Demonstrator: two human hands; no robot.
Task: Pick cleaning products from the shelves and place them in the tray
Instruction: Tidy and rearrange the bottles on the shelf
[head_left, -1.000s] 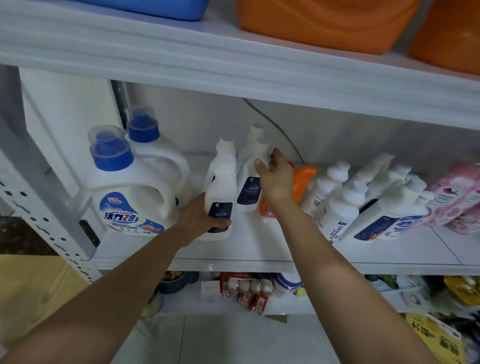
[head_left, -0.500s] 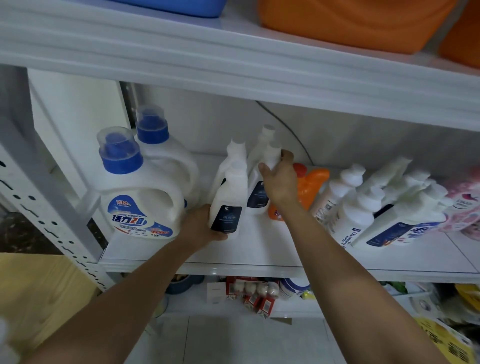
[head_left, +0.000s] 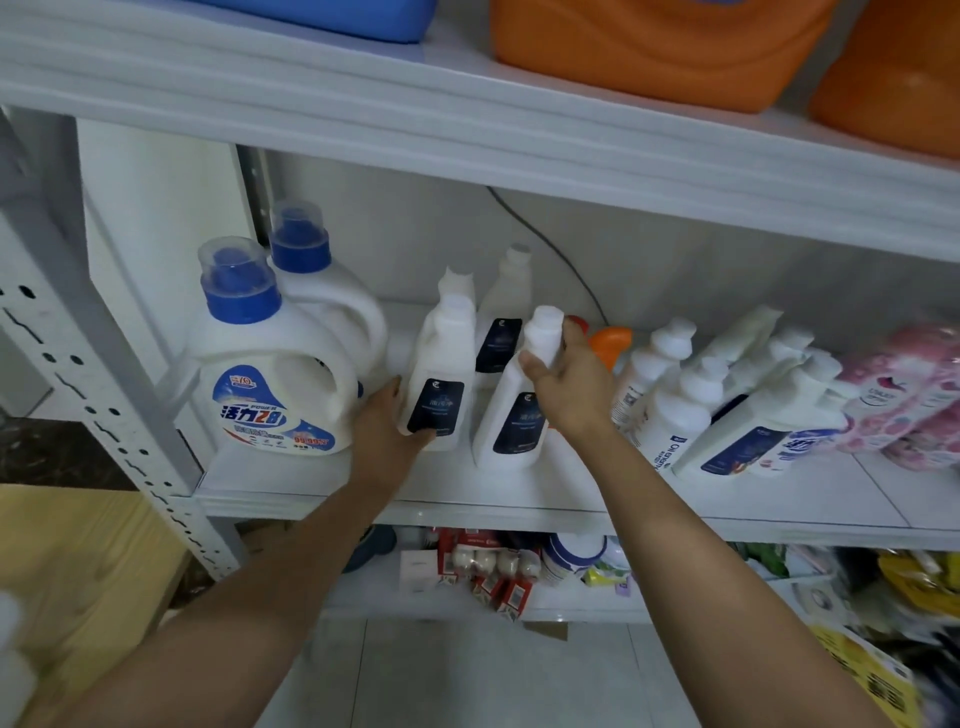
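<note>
A white bottle with a dark label (head_left: 511, 415) is leaning rightward near the front of the middle shelf (head_left: 519, 493); whether its base is touching the board cannot be told; the right hand (head_left: 571, 387) is curling round its neck just under the cap, thumb on the near side, fingers wrapping the far side. Just to its left a second white bottle (head_left: 444, 364) is standing upright; the left hand (head_left: 387, 421) is gripping its lower body, thumb pressing across the bottom of the label, fingers hiding behind it. Two blue-capped detergent jugs (head_left: 270, 374) are standing beside the left hand; an orange bottle (head_left: 612, 343) is showing behind the right hand; further right, leaning white bottles (head_left: 727, 415) and pink packs (head_left: 904, 395) are crowding the shelf.
</note>
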